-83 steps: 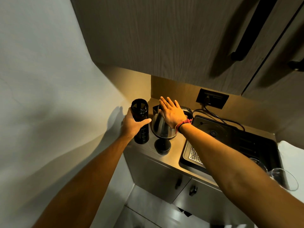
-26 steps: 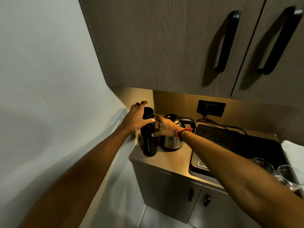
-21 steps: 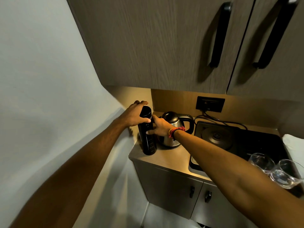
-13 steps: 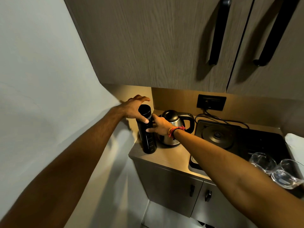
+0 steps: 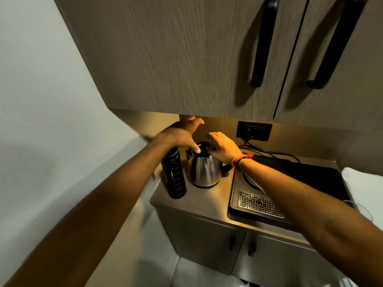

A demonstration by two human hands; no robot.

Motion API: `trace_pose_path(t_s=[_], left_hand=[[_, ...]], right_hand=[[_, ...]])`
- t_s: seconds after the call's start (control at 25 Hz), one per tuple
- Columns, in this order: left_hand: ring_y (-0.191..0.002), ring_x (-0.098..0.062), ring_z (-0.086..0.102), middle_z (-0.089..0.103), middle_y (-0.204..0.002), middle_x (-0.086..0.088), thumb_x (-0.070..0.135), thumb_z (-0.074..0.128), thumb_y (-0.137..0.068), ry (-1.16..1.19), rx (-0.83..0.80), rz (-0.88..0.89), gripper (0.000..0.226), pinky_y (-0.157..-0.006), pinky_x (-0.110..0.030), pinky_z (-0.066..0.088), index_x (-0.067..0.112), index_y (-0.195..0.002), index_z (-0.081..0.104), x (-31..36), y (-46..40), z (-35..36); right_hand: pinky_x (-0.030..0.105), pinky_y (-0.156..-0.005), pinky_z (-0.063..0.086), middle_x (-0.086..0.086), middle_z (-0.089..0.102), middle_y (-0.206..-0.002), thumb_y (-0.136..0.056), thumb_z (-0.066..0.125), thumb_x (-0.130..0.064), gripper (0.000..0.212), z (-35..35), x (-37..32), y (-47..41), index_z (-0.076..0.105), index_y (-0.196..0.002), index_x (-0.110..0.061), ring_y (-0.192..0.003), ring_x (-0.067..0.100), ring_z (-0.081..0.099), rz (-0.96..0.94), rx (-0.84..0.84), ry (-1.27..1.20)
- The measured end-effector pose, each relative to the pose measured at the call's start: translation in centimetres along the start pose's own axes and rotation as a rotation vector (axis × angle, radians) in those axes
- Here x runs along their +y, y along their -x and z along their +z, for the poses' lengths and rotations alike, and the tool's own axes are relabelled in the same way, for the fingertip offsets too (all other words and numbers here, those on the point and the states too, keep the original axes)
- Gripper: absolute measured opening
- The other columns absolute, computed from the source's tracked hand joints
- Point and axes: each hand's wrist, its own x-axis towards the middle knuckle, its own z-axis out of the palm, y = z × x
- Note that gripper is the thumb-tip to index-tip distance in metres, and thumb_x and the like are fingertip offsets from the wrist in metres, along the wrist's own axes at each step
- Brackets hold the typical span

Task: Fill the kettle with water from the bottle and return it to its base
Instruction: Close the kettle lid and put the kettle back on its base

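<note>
One tall black cylindrical bottle [image 5: 174,175] stands on the counter. One polished steel kettle with a black lid [image 5: 204,169] is present. Two bare hands are in view: left hand [image 5: 180,135], right hand [image 5: 223,147]. One red-and-yellow thread wristband [image 5: 241,161] is worn on the right wrist. One black wall socket plate [image 5: 253,131]. One black recessed sink unit [image 5: 310,179] with one perforated metal drain tray [image 5: 260,204]. Two long black upper cabinet handles: [image 5: 264,41] and [image 5: 336,41]. Two small dark lower door handles: [image 5: 232,243] and [image 5: 251,247].
</note>
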Motion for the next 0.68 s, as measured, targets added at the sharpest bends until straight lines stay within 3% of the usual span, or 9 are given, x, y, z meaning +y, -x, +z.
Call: trace_pose_path(t_s=[0.16, 0.24, 0.4, 0.52, 0.68], left_hand=[[-0.131, -0.036, 0.046, 0.042, -0.142, -0.014, 0.034, 0.091, -0.067, -0.172, -0.141, -0.093, 0.094, -0.099, -0.048, 0.048, 0.01, -0.14, 0.038, 3.8, -3.6, 5.4], [-0.133, -0.04, 0.044, 0.041, -0.144, -0.019, 0.037, 0.093, -0.065, -0.175, -0.214, -0.174, 0.104, -0.102, -0.051, 0.046, 0.006, -0.144, 0.033, 3.7, -4.8, 7.5], [-0.139, -0.046, 0.035, 0.029, -0.154, -0.024, 0.048, 0.093, -0.059, -0.102, -0.228, -0.224, 0.128, -0.107, -0.059, 0.039, 0.011, -0.154, 0.015, 2.7, -6.3, 9.4], [-0.137, -0.049, 0.037, 0.033, -0.15, -0.026, 0.054, 0.093, -0.054, -0.05, -0.212, -0.225, 0.126, -0.111, -0.062, 0.033, 0.015, -0.15, 0.02, 2.0, -6.9, 10.1], [-0.129, -0.047, 0.045, 0.044, -0.139, -0.027, 0.053, 0.094, -0.05, -0.009, -0.175, -0.238, 0.113, -0.101, -0.057, 0.044, 0.015, -0.136, 0.032, 2.1, -7.2, 10.5]], right_hand=[[0.043, -0.109, 0.043, 0.013, 0.046, -0.145, -0.089, 0.066, -0.037, 0.074, -2.0, 3.0, 0.5, 0.035, -0.151, -0.011, -0.136, 0.031, 0.045, 0.139, -0.311, 0.219], [0.044, -0.11, 0.042, 0.017, 0.046, -0.145, -0.092, 0.064, -0.031, 0.068, -1.8, 3.6, 0.7, 0.034, -0.149, -0.008, -0.134, 0.034, 0.047, 0.179, -0.406, 0.192], [0.045, -0.104, 0.045, 0.02, 0.052, -0.136, -0.099, 0.054, -0.022, 0.043, -1.7, 3.1, 0.3, 0.043, -0.136, -0.004, -0.125, 0.036, 0.053, 0.204, -0.359, 0.142], [0.044, -0.104, 0.045, 0.021, 0.052, -0.136, -0.1, 0.052, -0.018, 0.041, -1.6, 2.6, 0.1, 0.041, -0.136, -0.001, -0.125, 0.036, 0.054, 0.207, -0.346, 0.136], [0.041, -0.106, 0.041, 0.021, 0.051, -0.138, -0.101, 0.05, -0.014, 0.036, -1.8, 2.2, 0.8, 0.044, -0.132, 0.003, -0.126, 0.034, 0.052, 0.231, -0.281, 0.135]])
